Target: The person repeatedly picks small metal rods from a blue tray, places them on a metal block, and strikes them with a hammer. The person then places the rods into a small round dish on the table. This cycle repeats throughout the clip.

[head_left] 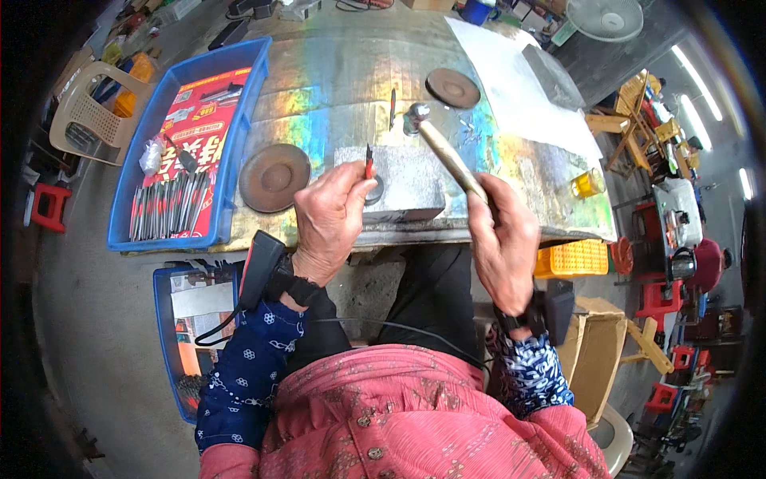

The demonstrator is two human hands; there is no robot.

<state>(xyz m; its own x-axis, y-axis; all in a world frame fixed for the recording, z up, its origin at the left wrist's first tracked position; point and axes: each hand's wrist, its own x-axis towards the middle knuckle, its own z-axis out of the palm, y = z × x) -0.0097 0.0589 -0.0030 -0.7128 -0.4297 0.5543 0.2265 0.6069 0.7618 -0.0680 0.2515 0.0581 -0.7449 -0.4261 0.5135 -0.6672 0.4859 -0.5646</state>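
My left hand point(331, 211) pinches a slim black-and-red tool point(369, 163) upright, its dark pointed tip showing above the fingers. Beside those fingertips a small round grey piece point(373, 191) sits on a grey metal block point(411, 177). My right hand point(504, 231) is closed around the wooden handle of a hammer point(451, 156). The hammer's metal head is raised toward the far side, beyond the block. A similar slim tool point(392, 109) lies farther back on the table. Several small metal pins point(467, 129) are scattered right of the hammer head.
On the left, a blue tray point(226, 188) holds several black-and-red tools point(169, 207). Two brown round discs point(275, 177) and a yellow jar point(588, 184) stand on the table point(351, 72). A white sheet point(519, 96) covers its far right; a yellow basket point(572, 259) is below the right edge.
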